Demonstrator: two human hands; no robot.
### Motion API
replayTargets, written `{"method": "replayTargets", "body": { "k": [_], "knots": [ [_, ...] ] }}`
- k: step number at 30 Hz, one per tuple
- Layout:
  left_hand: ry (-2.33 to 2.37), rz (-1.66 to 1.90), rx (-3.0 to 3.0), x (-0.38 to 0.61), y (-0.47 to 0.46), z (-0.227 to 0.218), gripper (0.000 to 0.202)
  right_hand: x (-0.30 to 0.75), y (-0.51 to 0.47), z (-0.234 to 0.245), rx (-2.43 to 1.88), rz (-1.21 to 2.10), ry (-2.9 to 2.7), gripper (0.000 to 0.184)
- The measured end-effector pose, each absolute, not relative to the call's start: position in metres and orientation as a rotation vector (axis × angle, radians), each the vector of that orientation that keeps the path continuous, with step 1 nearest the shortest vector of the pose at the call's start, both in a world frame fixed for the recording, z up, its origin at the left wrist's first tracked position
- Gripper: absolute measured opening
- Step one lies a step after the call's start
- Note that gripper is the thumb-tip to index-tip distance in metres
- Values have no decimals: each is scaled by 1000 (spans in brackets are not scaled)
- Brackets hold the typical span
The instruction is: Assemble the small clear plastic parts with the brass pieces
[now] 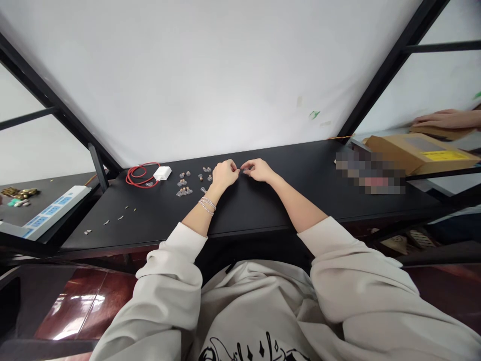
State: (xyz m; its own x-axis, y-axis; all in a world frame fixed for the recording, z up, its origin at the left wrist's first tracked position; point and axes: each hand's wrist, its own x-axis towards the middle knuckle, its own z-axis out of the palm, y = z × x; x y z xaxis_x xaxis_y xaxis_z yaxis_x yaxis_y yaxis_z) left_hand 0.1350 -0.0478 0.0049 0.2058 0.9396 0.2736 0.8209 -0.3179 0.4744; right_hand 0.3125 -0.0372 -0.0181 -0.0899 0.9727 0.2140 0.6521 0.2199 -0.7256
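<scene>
My left hand (225, 173), with a silver bracelet at the wrist, is held over the black table with its fingers pinched together. Facing it, my right hand (259, 169) is also pinched, and the fingertips of both nearly meet. Something small and dark or clear seems to sit between them, too tiny to name. Just left of my left hand lie small clear pieces with brownish tips (184, 191) in loose clusters. Part of the nearest cluster is hidden behind that hand and wrist.
A white charger (163, 173) with a coiled red cable (137, 175) lies at the left back. Tiny slivers (121, 217) are scattered at the front left. A blurred patch (370, 173) covers something at right, near a cardboard box (417, 150). Another person's hand (445, 119) shows beyond it.
</scene>
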Motion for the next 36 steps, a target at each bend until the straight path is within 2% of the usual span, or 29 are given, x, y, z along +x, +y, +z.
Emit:
{"method": "replayTargets", "body": {
  "k": [4, 11, 21, 28, 36],
  "knots": [
    [1625, 717, 2282, 136, -50, 6, 11, 312, -34, -23, -1438, 594, -1784, 31],
    [1485, 677, 2389, 136, -51, 6, 23, 308, -35, -23, -1323, 556, -1742, 34],
    [1469, 782, 2356, 136, -42, -2, 17, 305, -41, -17, -1290, 626, -1695, 34],
    [1482, 815, 2319, 136, -45, 2, 16, 304, -44, -14, -1387, 656, -1687, 15],
    [1447, 873, 2292, 136, -44, 0, 18, 306, -46, -12, -1354, 707, -1698, 14]
  ]
}}
